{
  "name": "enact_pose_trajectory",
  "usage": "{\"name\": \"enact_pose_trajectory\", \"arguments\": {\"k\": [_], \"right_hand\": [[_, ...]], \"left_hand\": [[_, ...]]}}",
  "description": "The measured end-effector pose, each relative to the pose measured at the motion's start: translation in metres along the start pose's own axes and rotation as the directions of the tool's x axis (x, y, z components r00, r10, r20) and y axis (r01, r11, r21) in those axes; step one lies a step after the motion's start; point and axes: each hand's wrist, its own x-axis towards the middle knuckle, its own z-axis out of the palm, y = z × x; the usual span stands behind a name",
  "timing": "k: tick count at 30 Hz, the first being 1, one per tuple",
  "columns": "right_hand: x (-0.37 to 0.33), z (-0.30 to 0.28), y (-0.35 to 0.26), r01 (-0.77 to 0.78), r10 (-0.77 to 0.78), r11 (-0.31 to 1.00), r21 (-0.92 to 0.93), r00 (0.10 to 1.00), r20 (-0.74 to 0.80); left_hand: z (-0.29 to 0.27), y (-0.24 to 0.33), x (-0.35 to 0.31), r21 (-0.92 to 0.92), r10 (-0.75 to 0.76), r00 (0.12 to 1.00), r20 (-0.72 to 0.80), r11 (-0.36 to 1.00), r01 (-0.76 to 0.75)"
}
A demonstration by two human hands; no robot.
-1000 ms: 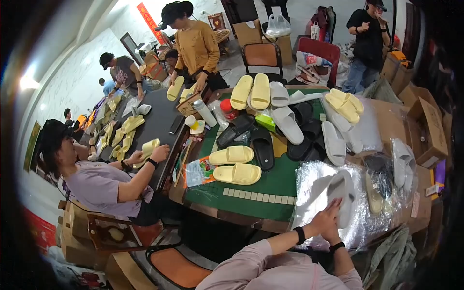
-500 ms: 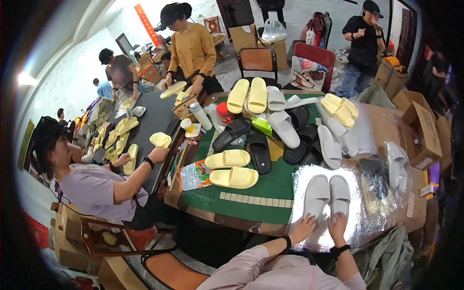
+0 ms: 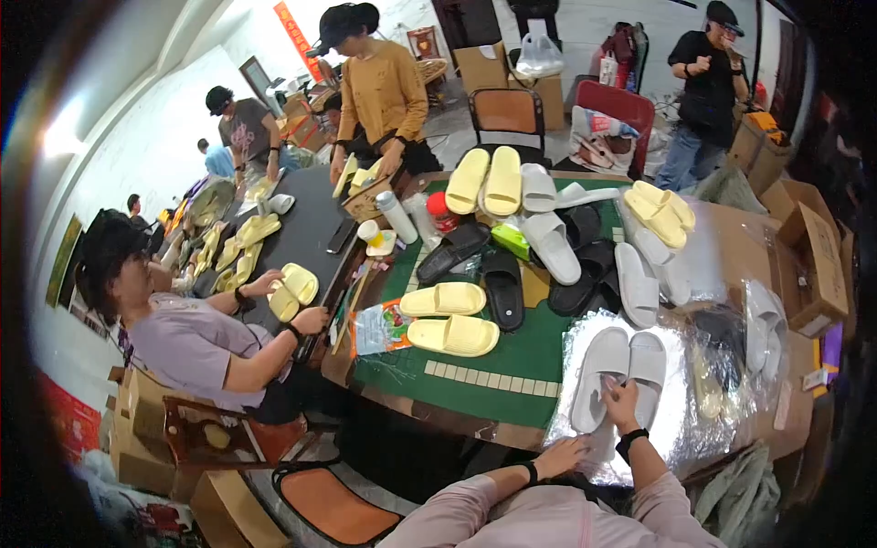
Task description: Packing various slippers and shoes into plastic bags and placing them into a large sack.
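Note:
A pair of light grey slippers (image 3: 601,354) lies side by side on a shiny clear plastic sheet or bag (image 3: 573,352) at the table's near right. My right hand (image 3: 623,409) is over the pair, its fingers drawn together above the inner edge of the left slipper. Whether a small pale thing is between the fingertips is too unclear to make out. Just below the slippers' heels, my left hand (image 3: 562,458) rests with fingers stretched out at the table's near edge, holding nothing.
Yellow slippers (image 3: 454,334), black slippers (image 3: 503,289) and other grey slippers (image 3: 551,248) spread over the green tabletop (image 3: 525,361). Wrapped slippers (image 3: 766,327) lie right, beside cardboard boxes (image 3: 813,269). At the dark table left, a co-worker (image 3: 206,333) holds yellow slippers (image 3: 293,290).
My right hand has moved forward and left onto the slippers. My left hand has drawn back from the left slipper's heel. The co-worker at left now holds two yellow slippers together.

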Motion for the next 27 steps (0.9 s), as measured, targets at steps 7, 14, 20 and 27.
{"name": "enact_pose_trajectory", "arguments": {"k": [7, 14, 20, 27], "right_hand": [[0.025, 0.017, 0.005, -0.206, 0.18, 0.939, -0.274, 0.977, -0.115], [-0.007, -0.047, 0.023, -0.125, 0.186, 0.967, 0.222, 0.942, -0.28], [-0.08, -0.159, 0.0, -0.426, 0.411, 0.693, 0.581, 0.896, 0.166], [-0.142, -0.204, -0.017, -0.669, 0.401, 0.694, 0.268, 0.667, 0.627]], "left_hand": [[0.007, -0.005, 0.016, 0.245, 0.019, 0.995, 0.102, 0.969, -0.043], [-0.002, -0.008, 0.027, 0.105, 0.0, 1.0, 0.003, 0.995, -0.001], [-0.021, -0.023, 0.032, 0.152, 0.22, 0.956, 0.191, 0.956, -0.251], [-0.017, -0.048, 0.043, 0.118, 0.113, 0.988, 0.101, 0.985, -0.125]]}}
